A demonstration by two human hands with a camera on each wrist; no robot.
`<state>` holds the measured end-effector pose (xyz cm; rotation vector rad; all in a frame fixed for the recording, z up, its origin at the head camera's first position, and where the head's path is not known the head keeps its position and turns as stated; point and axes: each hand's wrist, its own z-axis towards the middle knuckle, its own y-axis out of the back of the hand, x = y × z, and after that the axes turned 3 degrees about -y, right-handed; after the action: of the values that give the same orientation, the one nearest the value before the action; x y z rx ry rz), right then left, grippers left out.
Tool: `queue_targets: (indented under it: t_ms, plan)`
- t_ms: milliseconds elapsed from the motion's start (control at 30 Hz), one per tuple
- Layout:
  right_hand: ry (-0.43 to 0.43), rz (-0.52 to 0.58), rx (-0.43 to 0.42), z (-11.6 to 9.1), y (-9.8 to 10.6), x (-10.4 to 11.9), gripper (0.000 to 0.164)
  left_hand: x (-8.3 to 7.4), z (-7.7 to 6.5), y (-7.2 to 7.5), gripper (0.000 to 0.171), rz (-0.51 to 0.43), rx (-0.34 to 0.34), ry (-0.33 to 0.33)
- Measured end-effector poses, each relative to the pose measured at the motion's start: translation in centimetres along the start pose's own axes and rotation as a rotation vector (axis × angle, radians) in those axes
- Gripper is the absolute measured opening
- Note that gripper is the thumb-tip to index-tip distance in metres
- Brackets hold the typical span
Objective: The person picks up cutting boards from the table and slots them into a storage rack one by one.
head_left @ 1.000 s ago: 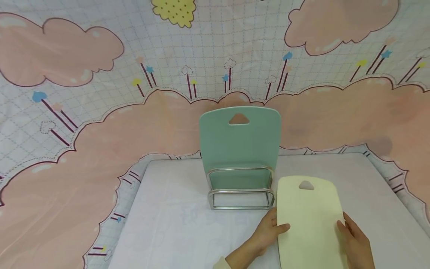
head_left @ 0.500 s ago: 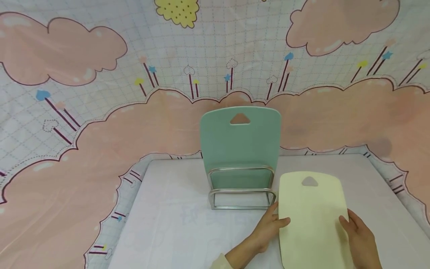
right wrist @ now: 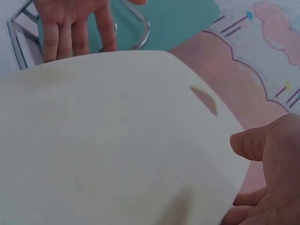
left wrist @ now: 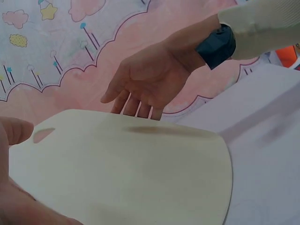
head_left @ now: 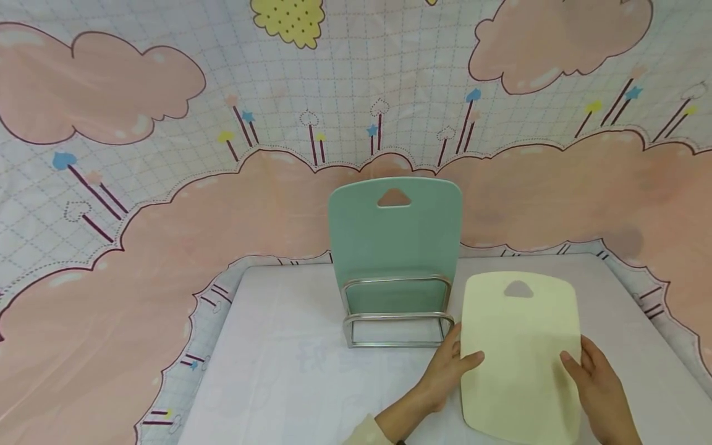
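A cream cutting board (head_left: 517,358) with a small hole near its top edge is held between my two hands, tilted up over the table at the right. My left hand (head_left: 445,371) grips its left edge, thumb in front and fingers behind. The opposite edge is gripped by my right hand (head_left: 603,389), its thumb also on the front face. To the left, a green cutting board (head_left: 395,241) stands upright in a metal wire rack (head_left: 397,316). The left wrist view shows the cream board's broad face, with the right hand's fingertips hidden behind the far edge.
The rack's front slot, ahead of the green board, shows only the white table (head_left: 267,371) through it. Behind the table hangs a patterned cloth (head_left: 233,204) with pink clouds. A dark band (left wrist: 216,48) wraps the right wrist.
Both hands have raised the cream board and tipped it more upright, so its lower edge has come into view. It has shifted slightly right. The green board and rack stay in place.
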<state>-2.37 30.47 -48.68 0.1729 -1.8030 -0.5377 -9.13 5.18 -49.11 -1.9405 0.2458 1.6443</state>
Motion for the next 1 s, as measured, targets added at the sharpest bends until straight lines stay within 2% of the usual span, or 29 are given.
queue_targets:
  t_ms: [167, 400, 600, 1000]
  plan:
    - [0.026, 0.031, 0.02, 0.3, 0.2, 0.3, 0.08, -0.2, 0.2, -0.1, 0.071, 0.02, 0.019, -0.031]
    - [0.101, 0.182, -0.001, 0.8, 0.4, 0.3, 0.078, -0.3, 0.6, -0.7, 0.069, 0.004, -0.009, -0.038]
    - [0.073, 0.247, 0.036, 1.0, 0.9, 0.5, 0.081, -0.4, 0.8, -1.1, 0.07, 0.0, -0.024, -0.058]
    - [0.085, 0.372, -0.024, 0.8, 0.6, 0.8, 0.079, -0.2, 1.3, -0.9, 0.074, 0.149, -0.049, -0.103]
